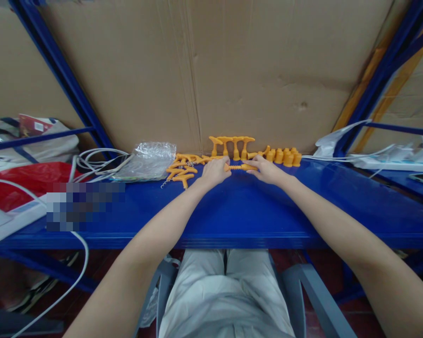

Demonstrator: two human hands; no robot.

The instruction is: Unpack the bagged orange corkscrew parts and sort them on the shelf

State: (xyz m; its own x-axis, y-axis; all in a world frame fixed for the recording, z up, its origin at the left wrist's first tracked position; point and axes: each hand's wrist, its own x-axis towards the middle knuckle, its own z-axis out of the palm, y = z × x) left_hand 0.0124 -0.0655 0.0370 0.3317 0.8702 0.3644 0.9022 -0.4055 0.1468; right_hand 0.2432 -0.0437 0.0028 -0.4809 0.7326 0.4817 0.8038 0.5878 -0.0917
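Between my hands lies a yellow corkscrew [236, 167], held sideways just above or on the blue table. My left hand [215, 172] is closed round its handle end, which the fingers mostly hide. My right hand [269, 172] grips the yellow cup-shaped base [248, 166] at the other end. Loose yellow T-handled corkscrews [183, 177] with metal spirals are piled left of my left hand. Behind my hands, several upright corkscrews [236, 149] stand in a row on their bases. Yellow cup-shaped pieces [292, 157] are grouped beyond my right hand, with another corkscrew [259, 154] lying beside them.
A blue table [246, 211] runs below a cardboard wall [232, 70]. Clear plastic bags [150, 162], white cables [98, 155] and a red bag [17, 183] lie to the left. A power strip [398, 162] sits at right. Blue frame posts [66, 80] rise at both sides.
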